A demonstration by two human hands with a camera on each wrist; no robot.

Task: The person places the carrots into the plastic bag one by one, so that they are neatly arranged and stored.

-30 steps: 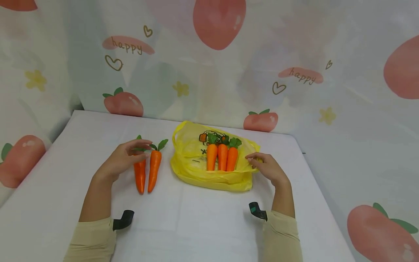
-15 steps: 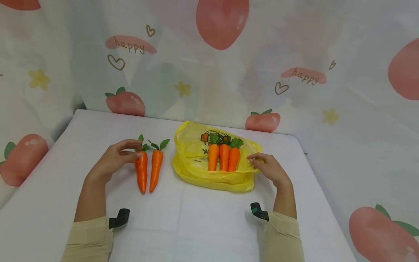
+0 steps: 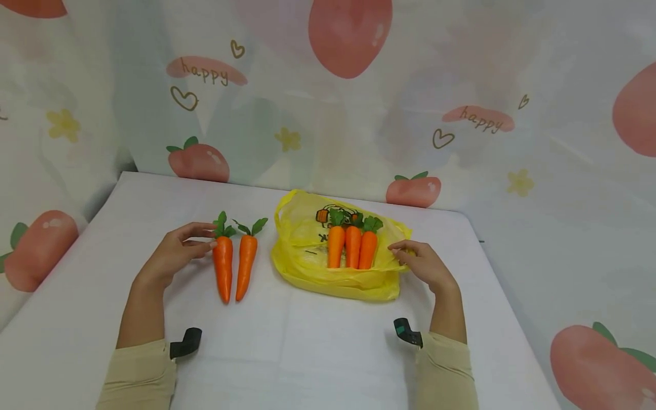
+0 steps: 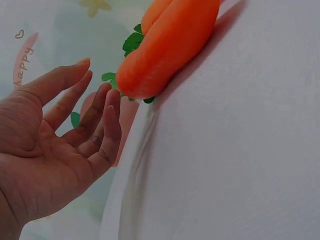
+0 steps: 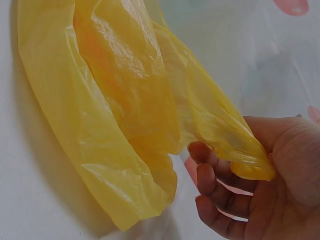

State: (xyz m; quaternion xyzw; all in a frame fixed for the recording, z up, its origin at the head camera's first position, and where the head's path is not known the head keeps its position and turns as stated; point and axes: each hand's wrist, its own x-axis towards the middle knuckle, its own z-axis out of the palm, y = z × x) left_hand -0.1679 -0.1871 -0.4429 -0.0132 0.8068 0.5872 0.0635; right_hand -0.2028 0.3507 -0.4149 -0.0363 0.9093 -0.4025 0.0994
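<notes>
Two orange toy carrots with green tops lie side by side on the white table, the left carrot beside the right carrot. My left hand is open just left of them, fingertips at the left carrot's top. In the left wrist view that hand shows straight fingers close to the carrots. Three more carrots lie on a yellow plastic bag. My right hand pinches the bag's right edge. In the right wrist view the bag's edge runs into that hand, whose fingers curl under it.
A curtain printed with peaches, hearts and "happy" hangs behind and around the table. The table's right edge runs close to my right forearm. Bare tabletop lies in front between my arms.
My left hand has let go of the left carrot and drawn back to the left, fingers now straight. Both carrots lie flat. My right hand keeps its hold on the bag.
</notes>
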